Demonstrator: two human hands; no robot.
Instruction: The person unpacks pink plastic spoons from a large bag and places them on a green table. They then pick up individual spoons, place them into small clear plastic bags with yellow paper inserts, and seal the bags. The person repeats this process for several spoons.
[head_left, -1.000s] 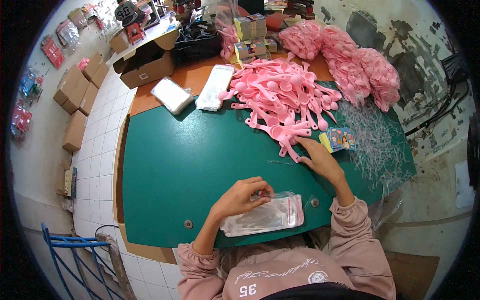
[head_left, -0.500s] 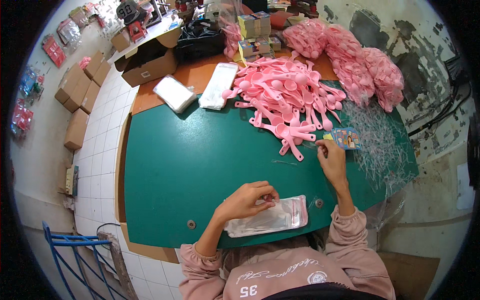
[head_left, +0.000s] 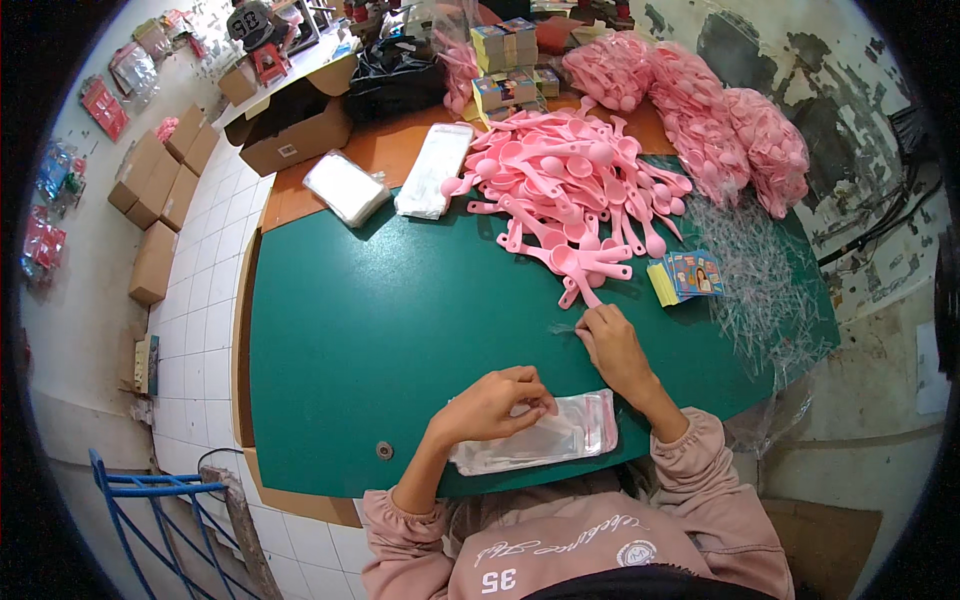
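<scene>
My left hand (head_left: 497, 405) is held over a stack of clear plastic bags (head_left: 565, 430) with a pinkish sealing edge, at the table's near side. Its fingers are curled in, and whatever they pinch, if anything, is hidden. My right hand (head_left: 618, 350) reaches to the front of a large heap of pink measuring spoons (head_left: 570, 170). Its closed fingertips cover the handle end of the nearest pink spoon (head_left: 580, 268) and meet a thin clear plastic strip (head_left: 561, 329). Which of these they grip, I cannot tell.
A small stack of printed cards (head_left: 690, 275) lies right of the heap, beside many clear plastic strips (head_left: 765, 290). Pink spoons fill bags (head_left: 700, 120) at the back right. Two white packets (head_left: 435, 170) and an open cardboard box (head_left: 295, 135) stand at the back left.
My right hand has moved left and nearer, from beside the card stack to the nearest spoon's handle end and the clear strip. The left hand stays over the bags.
</scene>
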